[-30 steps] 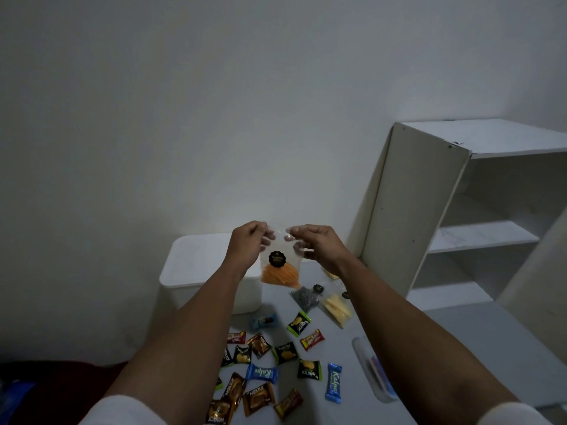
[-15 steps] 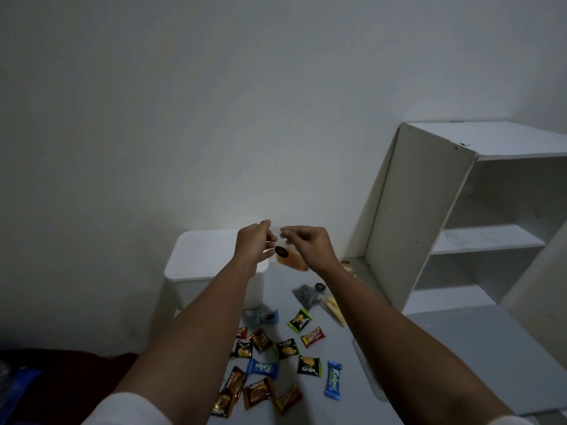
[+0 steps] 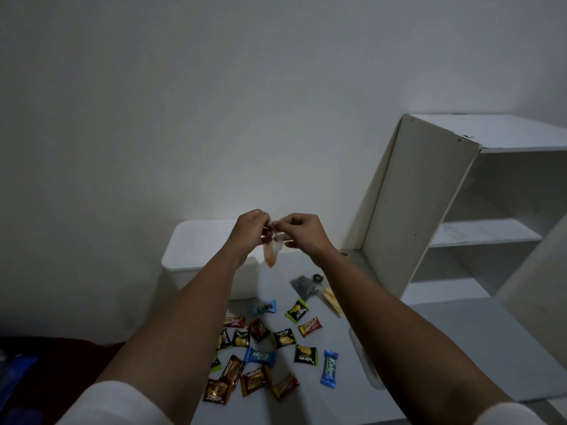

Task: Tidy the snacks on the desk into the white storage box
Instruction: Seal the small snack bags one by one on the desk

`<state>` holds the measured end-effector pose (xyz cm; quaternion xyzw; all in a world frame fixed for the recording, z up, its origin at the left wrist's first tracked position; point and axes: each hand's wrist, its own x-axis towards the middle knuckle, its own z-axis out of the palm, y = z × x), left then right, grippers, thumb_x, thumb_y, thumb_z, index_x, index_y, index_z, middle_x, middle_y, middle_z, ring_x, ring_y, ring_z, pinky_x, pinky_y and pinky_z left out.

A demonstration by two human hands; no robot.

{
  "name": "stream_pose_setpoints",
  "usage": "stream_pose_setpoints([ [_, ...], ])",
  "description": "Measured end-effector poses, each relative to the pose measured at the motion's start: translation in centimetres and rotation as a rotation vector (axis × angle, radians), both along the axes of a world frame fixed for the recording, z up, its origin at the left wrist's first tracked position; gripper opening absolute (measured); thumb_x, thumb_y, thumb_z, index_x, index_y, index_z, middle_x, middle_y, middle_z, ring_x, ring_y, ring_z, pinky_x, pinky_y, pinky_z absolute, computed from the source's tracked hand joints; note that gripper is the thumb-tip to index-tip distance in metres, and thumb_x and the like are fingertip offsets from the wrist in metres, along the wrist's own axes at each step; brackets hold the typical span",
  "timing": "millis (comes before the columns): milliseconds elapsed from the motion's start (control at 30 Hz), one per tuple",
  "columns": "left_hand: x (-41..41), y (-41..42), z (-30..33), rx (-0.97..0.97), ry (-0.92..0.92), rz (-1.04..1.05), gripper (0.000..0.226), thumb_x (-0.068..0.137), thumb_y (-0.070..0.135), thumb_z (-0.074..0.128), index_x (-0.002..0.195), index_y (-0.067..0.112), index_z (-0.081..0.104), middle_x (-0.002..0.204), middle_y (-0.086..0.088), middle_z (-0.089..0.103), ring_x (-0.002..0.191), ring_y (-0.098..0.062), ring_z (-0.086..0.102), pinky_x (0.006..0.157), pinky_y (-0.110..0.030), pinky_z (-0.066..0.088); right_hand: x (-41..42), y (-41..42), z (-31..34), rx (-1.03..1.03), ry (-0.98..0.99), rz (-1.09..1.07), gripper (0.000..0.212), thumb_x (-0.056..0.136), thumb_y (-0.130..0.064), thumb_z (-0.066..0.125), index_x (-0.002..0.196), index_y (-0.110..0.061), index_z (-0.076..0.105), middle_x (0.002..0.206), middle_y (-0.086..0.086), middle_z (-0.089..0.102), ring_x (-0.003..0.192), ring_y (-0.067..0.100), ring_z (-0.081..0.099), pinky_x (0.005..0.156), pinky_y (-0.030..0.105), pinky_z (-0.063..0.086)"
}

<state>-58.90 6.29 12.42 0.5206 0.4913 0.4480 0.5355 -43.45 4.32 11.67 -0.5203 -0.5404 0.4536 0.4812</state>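
Observation:
My left hand and my right hand both pinch the top of a small clear bag of orange snack, which hangs blurred between them above the desk. Just behind and left of it stands the white storage box, with its lid on. Below my hands, several small wrapped snacks lie scattered on the grey desk. A clear bag of dark bits and a clear bag of yellow sticks lie nearer the shelf.
A white open shelf unit stands at the right on the desk, against the wall. A clear flat lid or tray lies by my right forearm. Dark red and blue fabric shows at the lower left, beyond the desk's edge.
The orange snack bag faced me flat a second ago; now it has turned edge-on and hangs narrow between my fingers. My hands have drawn closer together.

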Motion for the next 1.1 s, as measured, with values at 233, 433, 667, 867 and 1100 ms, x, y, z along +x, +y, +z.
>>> stream_pose_setpoints([
  [233,0.7,0.2,-0.2,0.041,0.102,0.006,0.016,0.093,0.012,0.045,0.082,0.008,0.056,0.075,-0.01,0.06,0.07,-0.026,0.057,0.074,-0.041,0.059,0.2,0.3,0.4,0.097,-0.025,-0.001,0.02,0.095,-0.008,0.065,0.095,0.012,0.066,0.087,0.02,0.07,0.078,0.02,0.071,0.071,0.034,0.062],
  [433,1.7,0.1,0.2,0.158,0.205,-0.031,0.022,0.096,0.006,0.038,0.081,0.006,0.054,0.077,-0.013,0.055,0.065,-0.023,0.05,0.068,-0.038,0.05,0.3,0.2,-0.4,0.078,0.052,-0.098,0.016,0.091,-0.003,0.064,0.087,0.013,0.064,0.084,0.02,0.067,0.081,0.028,0.069,0.073,0.042,0.065],
  [667,1.6,0.5,0.5,0.217,0.335,-0.116,0.028,0.104,0.016,0.037,0.079,0.016,0.049,0.079,-0.006,0.058,0.072,-0.02,0.057,0.072,-0.039,0.058,0.4,0.5,-0.7,0.056,0.086,-0.104,0.015,0.096,-0.01,0.064,0.095,0.003,0.07,0.094,0.024,0.073,0.089,0.04,0.074,0.078,0.052,0.064],
  [867,1.3,0.6,0.3,0.244,0.407,-0.043,0.022,0.094,0.027,0.044,0.078,0.014,0.053,0.074,-0.005,0.063,0.065,-0.022,0.061,0.074,-0.049,0.06,0.2,0.3,-0.9,0.205,-0.105,-0.084,0.016,0.1,-0.01,0.059,0.096,0.004,0.067,0.089,0.02,0.071,0.077,0.024,0.07,0.072,0.041,0.064],
  [1100,1.2,0.5,0.8,0.304,0.468,-0.163,0.023,0.1,0.023,0.041,0.082,0.011,0.047,0.078,-0.007,0.06,0.067,-0.022,0.058,0.076,-0.049,0.058,0.4,0.0,-0.9,0.122,0.025,-0.11,0.017,0.1,-0.009,0.06,0.098,0.007,0.067,0.08,0.013,0.071,0.07,0.018,0.073,0.067,0.034,0.062],
])
